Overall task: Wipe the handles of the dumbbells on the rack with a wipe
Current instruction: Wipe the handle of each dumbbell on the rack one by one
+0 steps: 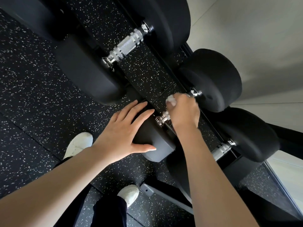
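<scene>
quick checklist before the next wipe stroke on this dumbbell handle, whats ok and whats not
1. Wipe held in the right hand: ok, white wipe bunched under the fingers.
2. Right hand wrapped round the middle dumbbell handle: ok, only the chrome ends show.
3. Left hand steadying the near dumbbell head: ok, flat on it, fingers straight.
4. Wipe covers the whole handle: cannot tell, the hand hides it.
5. Upper handle already wiped: cannot tell.
6. Lower handle within reach: ok, bare and next along the rack.
</scene>
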Action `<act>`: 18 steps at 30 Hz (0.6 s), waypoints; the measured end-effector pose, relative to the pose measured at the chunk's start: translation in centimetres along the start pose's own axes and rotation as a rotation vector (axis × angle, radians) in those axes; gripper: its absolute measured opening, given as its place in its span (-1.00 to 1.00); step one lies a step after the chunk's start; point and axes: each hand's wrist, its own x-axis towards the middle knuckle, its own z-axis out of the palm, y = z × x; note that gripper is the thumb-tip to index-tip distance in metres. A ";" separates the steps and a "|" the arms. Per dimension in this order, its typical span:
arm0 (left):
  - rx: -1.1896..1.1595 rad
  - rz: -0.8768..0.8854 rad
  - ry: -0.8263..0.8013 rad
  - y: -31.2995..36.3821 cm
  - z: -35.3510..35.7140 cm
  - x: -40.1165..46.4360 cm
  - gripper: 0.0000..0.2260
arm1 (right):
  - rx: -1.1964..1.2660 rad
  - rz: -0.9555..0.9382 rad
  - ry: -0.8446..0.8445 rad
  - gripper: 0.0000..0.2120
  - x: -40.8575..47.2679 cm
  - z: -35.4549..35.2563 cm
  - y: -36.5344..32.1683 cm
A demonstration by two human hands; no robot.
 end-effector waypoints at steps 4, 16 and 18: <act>-0.022 0.005 -0.006 -0.1 0.1 -0.1 -0.18 | 0.045 0.077 0.166 -0.80 1.7 -0.7 1.4; -0.025 0.011 -0.045 -0.2 -0.2 0.0 -0.18 | 0.754 0.249 0.525 -0.89 -0.5 1.4 2.7; -0.009 0.012 -0.061 -0.1 -0.4 0.0 -0.18 | 0.828 0.266 0.424 -0.94 -1.3 1.6 3.0</act>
